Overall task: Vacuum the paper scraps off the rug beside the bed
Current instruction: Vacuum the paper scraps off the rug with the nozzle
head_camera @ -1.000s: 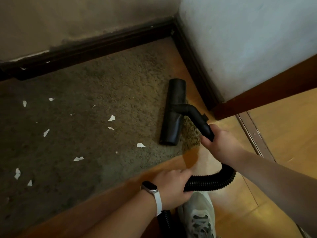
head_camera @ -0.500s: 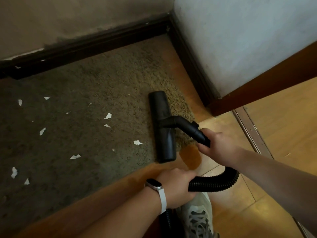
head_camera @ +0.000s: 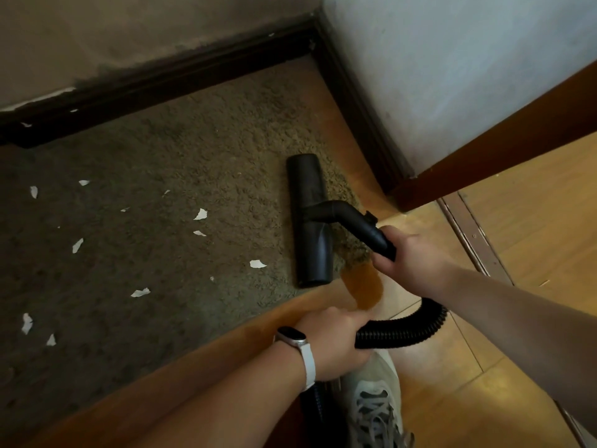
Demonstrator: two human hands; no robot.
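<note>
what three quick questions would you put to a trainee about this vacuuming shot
1. True or false: the vacuum head lies on the rug.
2. Which hand grips the rigid tube behind the head: A) left, B) right, C) neither?
3. Fill in: in the picture, the paper scrap nearest the head lies to the head's ____ side.

Key
1. True.
2. B: the right hand grips it, while the left hand holds the ribbed hose.
3. Left.
</note>
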